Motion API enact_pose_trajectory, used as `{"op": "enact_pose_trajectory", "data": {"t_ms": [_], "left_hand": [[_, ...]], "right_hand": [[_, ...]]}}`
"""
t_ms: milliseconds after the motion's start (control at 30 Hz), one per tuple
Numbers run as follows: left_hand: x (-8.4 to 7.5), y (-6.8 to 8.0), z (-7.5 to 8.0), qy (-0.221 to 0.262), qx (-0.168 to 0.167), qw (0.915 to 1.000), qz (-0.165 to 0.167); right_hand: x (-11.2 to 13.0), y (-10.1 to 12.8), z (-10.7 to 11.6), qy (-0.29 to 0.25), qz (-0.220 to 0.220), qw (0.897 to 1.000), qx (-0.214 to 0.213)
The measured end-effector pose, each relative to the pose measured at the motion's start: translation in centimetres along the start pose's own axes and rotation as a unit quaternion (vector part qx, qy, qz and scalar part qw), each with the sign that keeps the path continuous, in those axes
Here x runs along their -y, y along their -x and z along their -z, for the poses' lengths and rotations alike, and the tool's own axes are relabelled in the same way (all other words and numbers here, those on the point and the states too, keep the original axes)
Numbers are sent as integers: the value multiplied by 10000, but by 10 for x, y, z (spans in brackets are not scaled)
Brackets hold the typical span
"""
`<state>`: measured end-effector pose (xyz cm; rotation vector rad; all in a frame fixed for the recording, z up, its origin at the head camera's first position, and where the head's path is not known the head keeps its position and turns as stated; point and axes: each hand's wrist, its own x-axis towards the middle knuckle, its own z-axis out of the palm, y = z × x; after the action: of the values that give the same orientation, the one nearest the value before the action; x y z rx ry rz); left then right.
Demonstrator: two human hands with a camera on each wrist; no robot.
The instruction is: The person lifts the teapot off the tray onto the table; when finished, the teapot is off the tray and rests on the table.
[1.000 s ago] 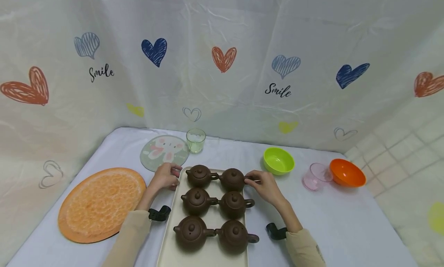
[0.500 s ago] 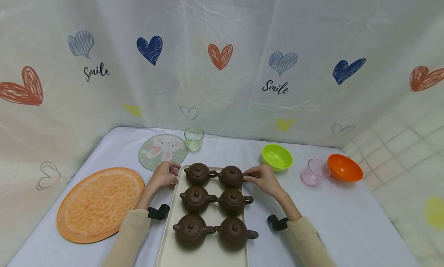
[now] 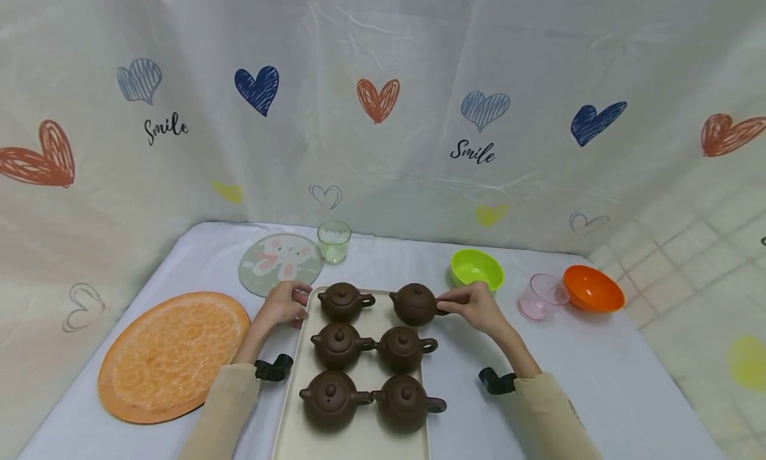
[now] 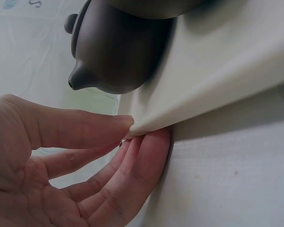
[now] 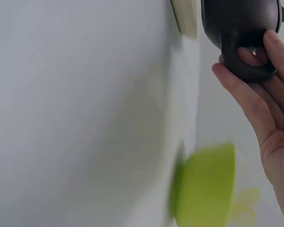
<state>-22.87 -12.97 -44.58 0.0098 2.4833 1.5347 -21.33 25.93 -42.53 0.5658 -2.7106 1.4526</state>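
Note:
A cream tray [image 3: 291, 395] on the white table carries several brown clay teapots in two columns. My right hand [image 3: 473, 307] pinches the handle of the back-right teapot [image 3: 415, 304], which sits shifted right over the tray's edge. In the right wrist view my right hand [image 5: 260, 56] has fingers curled round the handle of that teapot [image 5: 239, 19] beside the tray corner [image 5: 185, 16]. My left hand [image 3: 284, 306] grips the tray's back-left corner. The left wrist view shows the left hand [image 4: 128, 130] with thumb on top and fingers under the tray [image 4: 227, 71], near the back-left teapot [image 4: 113, 52].
A green bowl [image 3: 476, 268] sits just behind my right hand, with a pink cup [image 3: 541, 297] and an orange bowl [image 3: 592, 288] further right. A glass [image 3: 333, 241] and a rabbit mat [image 3: 280, 264] lie behind the tray. A large orange mat [image 3: 173, 353] lies left.
My right hand has drawn the back-right teapot to the right, away from its neighbour, toward the green bowl. The left hand has stayed on the tray corner.

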Motion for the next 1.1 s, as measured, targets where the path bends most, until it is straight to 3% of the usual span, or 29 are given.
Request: {"op": "enact_pose_trajectory", "data": {"t_ms": [267, 433, 567, 800, 1100], "left_hand": [[2, 1, 1, 34, 14, 10000, 36], [2, 0, 0, 99, 27, 9999, 62], [2, -1, -1, 85, 27, 9999, 48], [1, -1, -3, 97, 52, 9999, -76], [1, 0, -3, 128, -36, 9999, -42]], "right_hand": [[-21, 32, 56, 132, -209, 9997, -73], [-34, 59, 90, 482, -618, 9969, -97], [-43, 76, 109, 703, -507, 9960, -213], [-62, 98, 127, 624, -159, 9976, -244], [-76, 102, 132, 450, -49, 9987, -233]]}}
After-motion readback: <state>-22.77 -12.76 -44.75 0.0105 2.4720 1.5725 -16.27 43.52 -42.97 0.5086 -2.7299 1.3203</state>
